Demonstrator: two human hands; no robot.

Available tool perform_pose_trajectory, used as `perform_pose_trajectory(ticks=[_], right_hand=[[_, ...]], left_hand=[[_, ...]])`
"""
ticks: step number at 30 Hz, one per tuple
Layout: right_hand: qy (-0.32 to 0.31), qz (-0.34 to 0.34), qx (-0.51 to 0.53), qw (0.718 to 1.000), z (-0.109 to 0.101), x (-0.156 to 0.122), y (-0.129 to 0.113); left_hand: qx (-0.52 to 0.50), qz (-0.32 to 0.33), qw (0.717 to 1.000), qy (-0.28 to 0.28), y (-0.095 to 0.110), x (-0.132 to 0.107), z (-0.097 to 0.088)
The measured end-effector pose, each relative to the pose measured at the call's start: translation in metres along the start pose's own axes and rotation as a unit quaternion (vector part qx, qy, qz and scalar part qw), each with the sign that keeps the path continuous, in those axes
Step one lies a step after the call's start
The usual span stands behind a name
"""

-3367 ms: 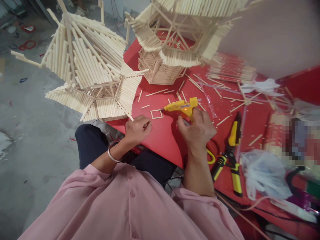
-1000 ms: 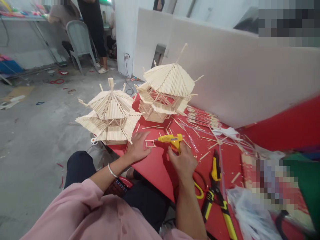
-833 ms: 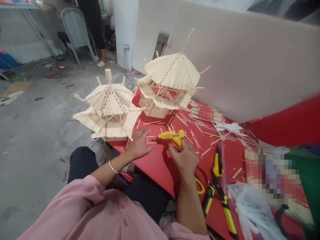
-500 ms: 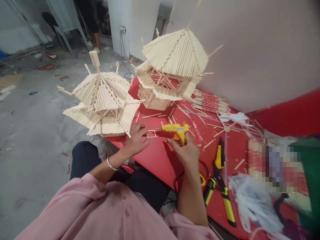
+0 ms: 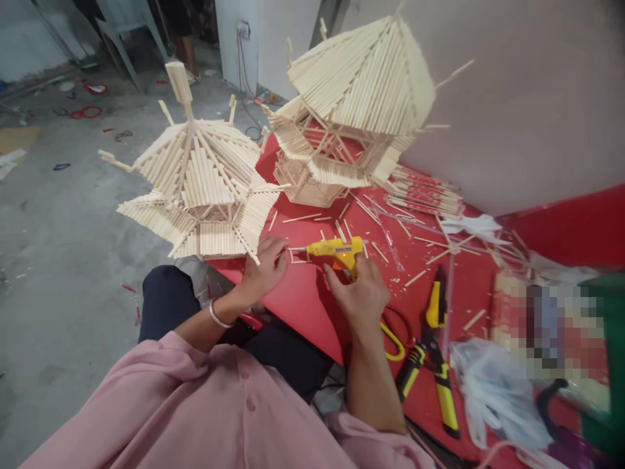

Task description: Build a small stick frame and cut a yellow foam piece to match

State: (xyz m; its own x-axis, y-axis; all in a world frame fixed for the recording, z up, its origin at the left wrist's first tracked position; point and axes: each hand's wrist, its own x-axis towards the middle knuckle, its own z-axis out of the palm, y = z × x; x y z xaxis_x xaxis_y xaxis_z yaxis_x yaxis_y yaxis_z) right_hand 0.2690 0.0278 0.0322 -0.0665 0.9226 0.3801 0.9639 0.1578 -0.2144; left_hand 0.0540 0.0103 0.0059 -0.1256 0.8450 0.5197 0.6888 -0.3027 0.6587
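My right hand [image 5: 365,296] is wrapped round the handle of a yellow glue gun [image 5: 334,248], its nozzle pointing left. The nozzle tip overlaps a small rectangular frame of thin wooden sticks [image 5: 301,262]; whether it touches is too fine to see. At the frame's left end, the fingertips of my left hand [image 5: 264,272] are closed on it. Just beyond that hand stands a stick-built pavilion model [image 5: 209,176] with a ribbed roof. A second, taller pavilion model [image 5: 361,85] rises farther back.
Pliers [image 5: 432,352] with yellow-black handles and yellow-handled scissors [image 5: 393,342] lie right of my forearm on the red table [image 5: 303,306]. Loose sticks, bundled sticks [image 5: 427,190] and a plastic bag [image 5: 493,391] are along the right. Another person's leg [image 5: 187,55] shows in the background.
The glue gun has moved left relative to the small stick frame, its nozzle passing from the right end to over the frame. My view has shifted slightly.
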Motion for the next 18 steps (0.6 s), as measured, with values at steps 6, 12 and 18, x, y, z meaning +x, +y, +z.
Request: perform_pose_trajectory(ticks=[6, 12, 18], right_hand=[[0.018, -0.016, -0.028, 0.999, 0.0015, 0.0002, 0.001], [0.021, -0.05, -0.047, 0.997, 0.005, -0.0005, 0.0005], [0.019, -0.042, -0.055, 0.997, 0.0006, 0.0014, 0.0028]], left_hand=[[0.013, 0.006, 1.0, -0.013, 0.0003, 0.0003, 0.0002], [0.001, 0.009, 1.0, -0.009, -0.0002, 0.0004, 0.0017], [-0.012, 0.001, 1.0, -0.01, -0.0003, 0.0008, 0.0025]])
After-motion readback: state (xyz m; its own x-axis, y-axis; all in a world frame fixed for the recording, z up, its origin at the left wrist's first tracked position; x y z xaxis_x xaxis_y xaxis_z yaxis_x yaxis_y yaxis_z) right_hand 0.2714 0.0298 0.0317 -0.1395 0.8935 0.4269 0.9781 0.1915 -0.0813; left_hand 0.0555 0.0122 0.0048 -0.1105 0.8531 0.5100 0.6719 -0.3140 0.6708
